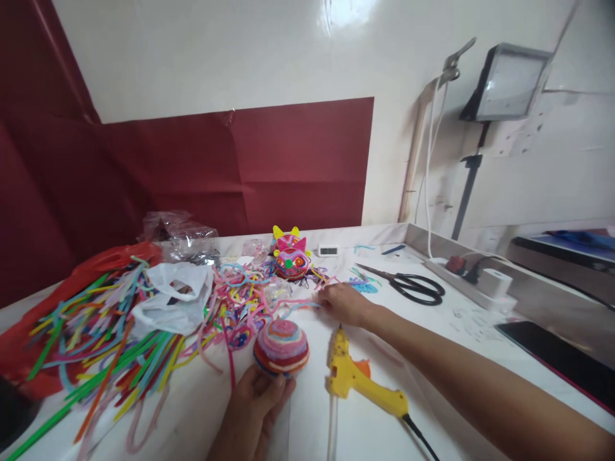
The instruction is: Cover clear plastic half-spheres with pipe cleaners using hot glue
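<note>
My left hand (254, 400) grips the near side of a round ball (281, 346) wound from pink, purple and orange pipe cleaners, resting on the white table (461, 333). My right hand (341, 301) reaches forward with fingers pinched on a pink pipe cleaner (293, 301) at the edge of a tangled pile of coloured pipe cleaners (240, 294). Behind the pile stands a finished pink cat-like pipe-cleaner figure (291, 255) with yellow ears.
A yellow glue gun (360, 381) lies under my right forearm. Black scissors (408, 285) lie to the right, beside a power strip (473, 282). Long pipe cleaners (96, 346), a white bag (175, 298) and red plastic (86, 269) cover the left. A dark phone (557, 355) lies at right.
</note>
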Demonstrator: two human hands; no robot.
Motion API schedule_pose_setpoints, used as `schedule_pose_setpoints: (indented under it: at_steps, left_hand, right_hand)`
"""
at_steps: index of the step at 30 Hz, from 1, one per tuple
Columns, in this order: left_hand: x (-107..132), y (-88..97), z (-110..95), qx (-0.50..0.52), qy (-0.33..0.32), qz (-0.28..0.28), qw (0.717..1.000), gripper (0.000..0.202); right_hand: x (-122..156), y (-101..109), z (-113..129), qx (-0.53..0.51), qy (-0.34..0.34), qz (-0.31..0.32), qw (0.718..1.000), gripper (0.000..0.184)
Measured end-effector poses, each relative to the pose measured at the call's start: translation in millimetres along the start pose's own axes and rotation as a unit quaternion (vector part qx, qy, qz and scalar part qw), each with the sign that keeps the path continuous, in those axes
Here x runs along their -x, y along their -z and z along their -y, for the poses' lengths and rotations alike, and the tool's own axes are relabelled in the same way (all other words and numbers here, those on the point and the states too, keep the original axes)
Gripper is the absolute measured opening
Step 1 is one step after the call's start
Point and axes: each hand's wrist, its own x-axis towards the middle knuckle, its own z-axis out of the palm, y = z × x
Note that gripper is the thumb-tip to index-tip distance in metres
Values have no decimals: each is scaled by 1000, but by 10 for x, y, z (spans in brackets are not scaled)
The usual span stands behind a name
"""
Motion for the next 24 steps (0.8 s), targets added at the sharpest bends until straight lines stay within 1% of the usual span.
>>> schedule_pose_setpoints:
  at_steps: [3,6,8,11,13,15,17,19,21,22,23,24]
  left_hand:
    - [47,4,-11,-28,4,17,999,42]
    - [106,10,-66,-92,36,27,995,39]
    - [132,25,-116,-149,61,33,986,34]
    - [124,73,-188,-253,72,69,962,30]
    - [94,114,-233,-346,71,83,932,25]
    - [65,148,-280,-428,68,82,898,17]
    - [45,164,-346,-482,55,77,871,11]
    - [25,152,-456,-529,22,75,845,13]
    - [-18,105,-632,-583,-35,70,809,16]
    - [-55,67,-744,-607,-75,68,788,17]
    - [-104,22,-866,-628,-122,67,766,22]
    - [-166,-28,-992,-645,-183,64,739,25]
  right_hand:
    - [57,-17,-38,-12,4,-2,1000,22]
    - [99,-38,-94,-19,4,-8,1000,22]
    - [117,-69,-134,-22,6,-13,1000,21]
    - [134,-132,-182,-20,8,-23,999,20]
    - [141,-170,-200,-18,8,-31,999,19]
    - [145,-196,-206,-17,9,-38,999,19]
    - [149,-207,-205,-19,9,-45,999,18]
    - [153,-207,-201,-24,10,-50,998,17]
    - [160,-200,-196,-32,9,-54,998,17]
    - [164,-194,-193,-36,8,-56,998,17]
    - [168,-188,-190,-41,6,-58,997,16]
    - [173,-181,-185,-45,4,-62,997,16]
